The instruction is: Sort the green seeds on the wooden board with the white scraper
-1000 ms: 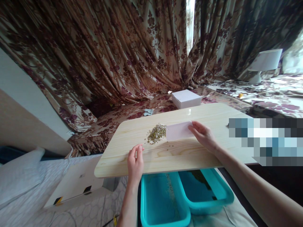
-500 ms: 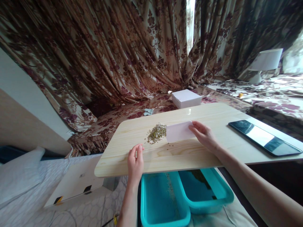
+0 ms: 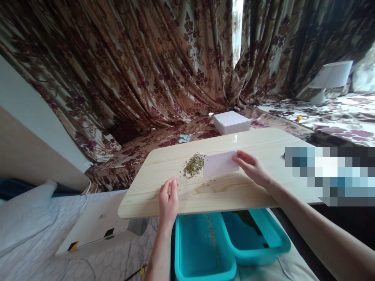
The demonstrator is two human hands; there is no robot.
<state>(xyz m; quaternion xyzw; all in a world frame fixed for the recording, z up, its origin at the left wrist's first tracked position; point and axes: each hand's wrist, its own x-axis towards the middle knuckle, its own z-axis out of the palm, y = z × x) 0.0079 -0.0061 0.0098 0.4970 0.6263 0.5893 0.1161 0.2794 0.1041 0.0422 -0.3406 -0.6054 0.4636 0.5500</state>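
A small heap of greenish-yellow grains lies on a pale wooden board. My right hand grips a white card by its right end, the card's left edge touching the heap. A few stray grains lie just below the card. My left hand rests at the board's near edge, fingers curled together, thumb against them, nothing visible in it.
Two turquoise tubs sit under the board's near edge. A white box stands on the flowered cloth behind. A blurred dark flat object lies at the board's right. A white lamp and heavy curtains are behind.
The card has slid slightly left against the heap. The left hand has stayed put.
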